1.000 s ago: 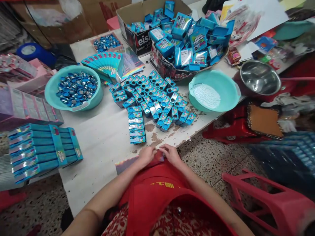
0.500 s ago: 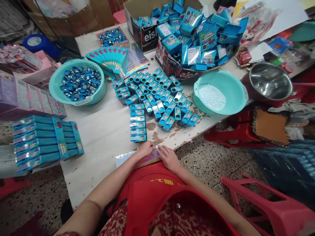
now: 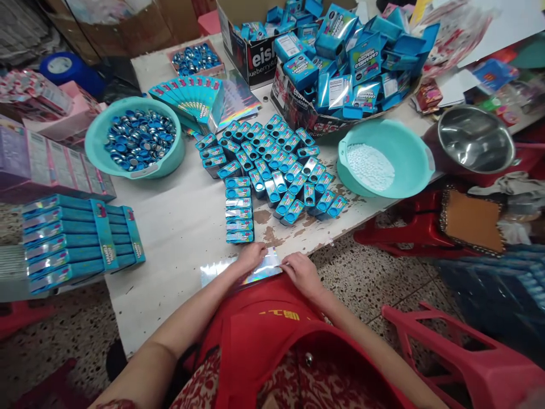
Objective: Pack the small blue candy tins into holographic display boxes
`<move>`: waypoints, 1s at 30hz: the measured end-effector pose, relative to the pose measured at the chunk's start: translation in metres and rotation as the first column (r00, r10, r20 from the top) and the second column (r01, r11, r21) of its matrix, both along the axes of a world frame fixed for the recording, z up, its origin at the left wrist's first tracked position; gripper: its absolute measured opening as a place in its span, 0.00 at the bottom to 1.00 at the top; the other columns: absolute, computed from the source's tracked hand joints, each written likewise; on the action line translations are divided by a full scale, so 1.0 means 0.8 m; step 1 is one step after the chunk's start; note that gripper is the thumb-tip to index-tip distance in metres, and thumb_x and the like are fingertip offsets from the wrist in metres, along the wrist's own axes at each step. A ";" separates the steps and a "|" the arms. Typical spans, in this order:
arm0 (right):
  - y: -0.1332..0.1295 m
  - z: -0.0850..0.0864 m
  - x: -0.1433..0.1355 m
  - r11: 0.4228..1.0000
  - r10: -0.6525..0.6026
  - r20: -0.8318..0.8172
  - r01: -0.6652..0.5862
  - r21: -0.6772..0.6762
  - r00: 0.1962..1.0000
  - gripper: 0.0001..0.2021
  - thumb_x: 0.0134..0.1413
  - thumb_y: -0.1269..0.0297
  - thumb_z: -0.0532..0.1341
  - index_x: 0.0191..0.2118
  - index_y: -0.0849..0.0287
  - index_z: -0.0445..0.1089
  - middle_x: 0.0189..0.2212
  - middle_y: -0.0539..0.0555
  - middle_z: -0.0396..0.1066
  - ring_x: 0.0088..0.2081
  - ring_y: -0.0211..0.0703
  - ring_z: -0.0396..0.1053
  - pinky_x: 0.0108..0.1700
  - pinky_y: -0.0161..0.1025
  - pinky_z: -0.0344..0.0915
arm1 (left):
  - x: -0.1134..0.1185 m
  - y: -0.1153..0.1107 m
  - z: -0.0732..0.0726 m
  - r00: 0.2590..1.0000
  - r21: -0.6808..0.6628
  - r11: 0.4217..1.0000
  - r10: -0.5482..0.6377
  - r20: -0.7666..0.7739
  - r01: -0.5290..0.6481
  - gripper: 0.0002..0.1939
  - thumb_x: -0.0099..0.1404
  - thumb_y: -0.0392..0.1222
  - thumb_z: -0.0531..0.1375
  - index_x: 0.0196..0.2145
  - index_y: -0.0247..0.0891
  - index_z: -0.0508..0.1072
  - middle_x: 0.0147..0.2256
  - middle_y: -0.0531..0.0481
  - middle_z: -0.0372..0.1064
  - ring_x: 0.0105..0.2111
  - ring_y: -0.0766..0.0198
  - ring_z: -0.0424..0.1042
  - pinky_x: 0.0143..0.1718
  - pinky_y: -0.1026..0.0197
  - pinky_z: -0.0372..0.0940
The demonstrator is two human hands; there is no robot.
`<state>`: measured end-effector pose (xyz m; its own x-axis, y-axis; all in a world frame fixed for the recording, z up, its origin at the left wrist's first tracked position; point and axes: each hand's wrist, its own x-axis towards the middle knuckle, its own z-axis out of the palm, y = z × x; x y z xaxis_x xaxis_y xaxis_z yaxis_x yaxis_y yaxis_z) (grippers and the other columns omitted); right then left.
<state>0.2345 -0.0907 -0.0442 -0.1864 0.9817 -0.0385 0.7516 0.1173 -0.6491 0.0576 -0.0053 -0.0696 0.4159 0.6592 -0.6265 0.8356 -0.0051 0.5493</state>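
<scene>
the scuffed white bench (image 3: 179,221) fills the middle of the frame, with the open carton (image 3: 298,111) of blue printed boxes at upper right unchanged. the stack of blue display boxes (image 3: 63,244) at left and the two teal basins, one of metallic caps (image 3: 97,149) at upper left and one of white pellets (image 3: 409,153) at right of centre, also sit as they did.

what has changed is at lower centre, where the holographic sheet (image 3: 269,264) lies along the bench's near edge. a moment ago the hands nearly met over it; now they stand apart, and a bright stretch of it shows between them. that suggests the work at present is with the sheet, its right end freed for handling.

the right hand (image 3: 301,274) has shifted right, thumb and fingertips drawn together at that end; whether they grip the sheet's corner or some small piece, i cannot tell. the left hand (image 3: 251,258) rests over the sheet with bent fingers, but its grip is hidden.

smallest, the blue tins (image 3: 239,213) in the row just above the left hand keep their arrangement, touched by neither hand.
</scene>
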 end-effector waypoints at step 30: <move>0.162 0.097 -0.089 0.927 -0.357 -0.520 0.227 -0.298 0.776 0.14 0.46 0.52 0.62 0.25 0.58 0.65 0.21 0.48 0.66 0.22 0.35 0.61 0.25 0.33 0.60 | -0.067 0.059 0.094 0.368 -0.534 0.641 0.761 0.534 -0.551 0.21 0.48 0.52 0.65 0.35 0.34 0.69 0.29 0.49 0.71 0.27 0.67 0.69 0.28 0.65 0.63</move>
<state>0.1631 0.0388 0.0333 0.0553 0.9725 -0.2261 0.2278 -0.2328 -0.9455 0.0037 0.0417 0.0059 0.2596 0.8004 -0.5403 -0.1013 0.5789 0.8091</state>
